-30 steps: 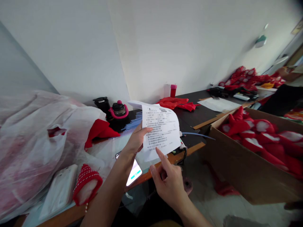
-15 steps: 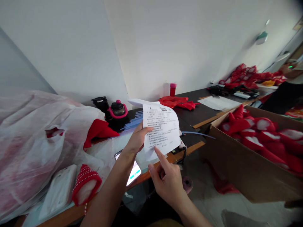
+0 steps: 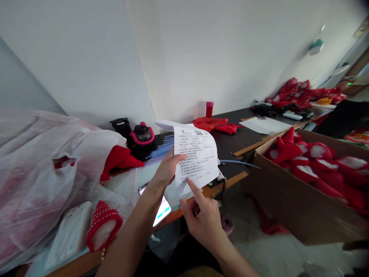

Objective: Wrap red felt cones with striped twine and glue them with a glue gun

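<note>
My left hand (image 3: 168, 167) grips a printed worksheet (image 3: 201, 154) by its left edge, thumb across the front. The sheet is raised over the table's front edge, and its top curls backward. My right hand (image 3: 204, 215) is below the sheet and holds nothing. Its index finger points at a line of print near the lower left, thumb apart and the other fingers curled; whether the fingertip touches the paper I cannot tell. Under my left forearm lies a phone (image 3: 162, 211) with a lit screen, partly covered.
Left are a translucent plastic bag (image 3: 43, 165), a white case (image 3: 70, 231) and a small red hat (image 3: 104, 225). A pink-handled pot (image 3: 143, 134), red cloth (image 3: 211, 124) and blue strips (image 3: 161, 148) lie behind. A cardboard box (image 3: 294, 200) of red-and-white stuffed pieces stands right.
The view has shifted very slightly. My left hand still holds the worksheet, and my right index finger stays at nearly the same spot on the print.
</note>
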